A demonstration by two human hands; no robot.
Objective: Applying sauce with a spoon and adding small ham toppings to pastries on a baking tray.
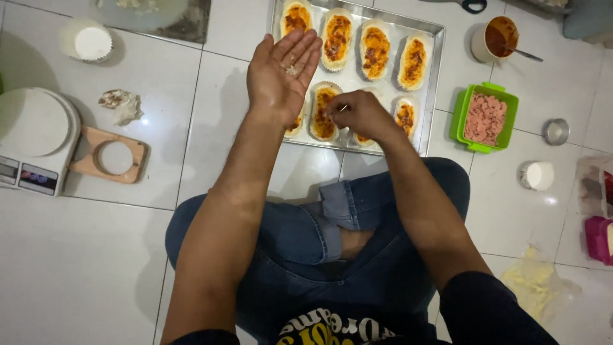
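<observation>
White glossy tile floor [96, 255]; person seated on it, legs in blue denim. Metal baking tray [431, 76], rectangular, shiny, rests on the tiles ahead of the knees. In it: oval bread boats [375, 50] in crimped paper liners, each filled with orange-red sauce and dark bits; four in the far row, more in the near row partly hidden by the hands. Kitchen scale [35, 137], white, round platform, far left; beside it a wooden ring mould [110, 156]. Green square tub [483, 117] right of the tray holds pink sliced sausage. Cup of red sauce [500, 37] with spoon beyond it.

Left hand [281, 71] flat, palm up, wide open, pale shreds on the palm, over the tray. Right hand [359, 114] pinched narrow on a few shreds above a near-row boat.
</observation>
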